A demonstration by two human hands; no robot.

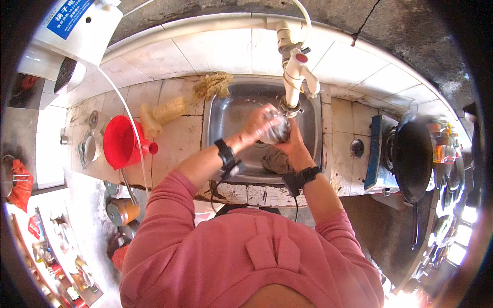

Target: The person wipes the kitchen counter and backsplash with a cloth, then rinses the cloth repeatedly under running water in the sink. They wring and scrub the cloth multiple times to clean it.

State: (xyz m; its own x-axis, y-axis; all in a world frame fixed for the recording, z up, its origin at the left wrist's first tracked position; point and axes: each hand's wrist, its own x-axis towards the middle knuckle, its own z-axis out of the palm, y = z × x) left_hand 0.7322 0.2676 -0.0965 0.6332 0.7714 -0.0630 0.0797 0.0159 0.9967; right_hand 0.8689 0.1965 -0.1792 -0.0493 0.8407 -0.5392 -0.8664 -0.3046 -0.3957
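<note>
Over a stainless steel sink [231,127], both my hands are around a shiny, rounded object [276,131], blurred and too unclear to name. My left hand [258,123] lies on its left and upper side. On the right and underneath, my right hand [293,140] grips it. The object is just below the mouth of a white plastic tap [293,82] with a red-capped top. A grey-brown cloth-like item [276,161] lies in the sink under my right hand.
A tan fibrous scrubber [213,84] rests at the sink's back left corner. Further left are yellowish loofah-like pieces [165,111] and a red plastic funnel [121,142]. A black wok [414,158] stands on a gas stove [379,154] at the right.
</note>
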